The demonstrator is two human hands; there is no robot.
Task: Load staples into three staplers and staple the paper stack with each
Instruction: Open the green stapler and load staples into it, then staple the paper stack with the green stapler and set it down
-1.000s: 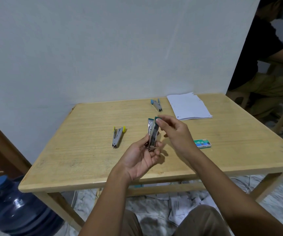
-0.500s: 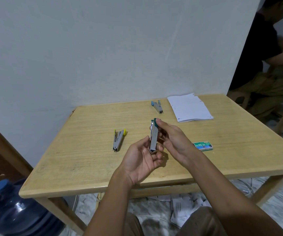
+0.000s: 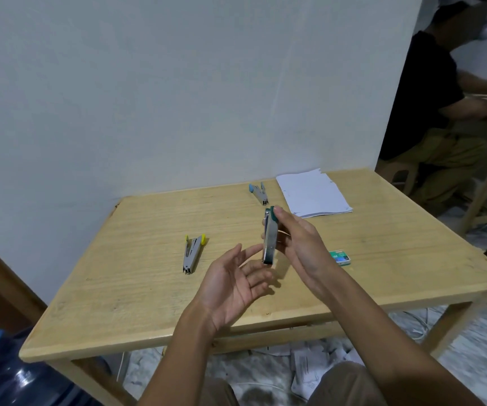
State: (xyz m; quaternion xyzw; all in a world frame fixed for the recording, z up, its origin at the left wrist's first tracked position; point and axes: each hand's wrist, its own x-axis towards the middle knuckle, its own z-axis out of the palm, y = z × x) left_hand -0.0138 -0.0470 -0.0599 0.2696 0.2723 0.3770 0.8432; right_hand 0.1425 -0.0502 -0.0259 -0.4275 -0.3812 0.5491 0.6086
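Head view: green stapler point(image 3: 269, 240) is gripped upright by right hand point(image 3: 301, 244) above table point(image 3: 137, 276). Left hand point(image 3: 233, 285) is held open, palm up, just beside it.

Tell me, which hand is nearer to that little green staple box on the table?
Right. The right hand, holding the green stapler, hovers just left of the staple box. The left hand, open and empty, sits farther left, beyond the stapler.

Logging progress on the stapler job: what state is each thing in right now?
green stapler: closed, held upright in right hand
left hand: open, palm up, empty
yellow stapler: lying on table, handles splayed
blue stapler: lying on table
paper stack: flat
staple box: flat on table
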